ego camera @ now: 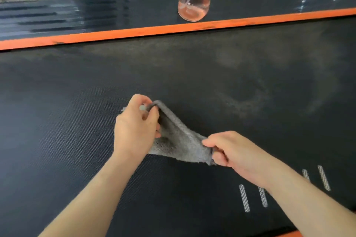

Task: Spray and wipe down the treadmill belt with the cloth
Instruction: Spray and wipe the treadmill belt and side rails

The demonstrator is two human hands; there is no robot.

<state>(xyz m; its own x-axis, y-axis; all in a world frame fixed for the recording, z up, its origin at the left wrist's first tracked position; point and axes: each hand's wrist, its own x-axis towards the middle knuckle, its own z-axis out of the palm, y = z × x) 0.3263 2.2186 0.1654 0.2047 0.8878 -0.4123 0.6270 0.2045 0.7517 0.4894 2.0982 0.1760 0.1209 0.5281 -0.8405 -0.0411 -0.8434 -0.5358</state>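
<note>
The spray bottle (193,0) with its pink liquid stands on the side rail (250,2), beyond the orange stripe (134,32), so I'd judge the spraying is done, at least for this stretch. The cloth (179,140) is up off the treadmill belt (77,92), stretched between both hands. The left hand (136,123) pinches one end with curled fingers, and the right hand (231,150) grips the other end in a closed fist. I'd guess it is being turned or refolded for wiping. Pale, dusty smears cover the belt's far right part, so wiping is left there. The near left looks darker, perhaps already wiped, though blur makes that hard to tell. The bottle's top is cut off by the frame, and the belt's ends are out of view.
</note>
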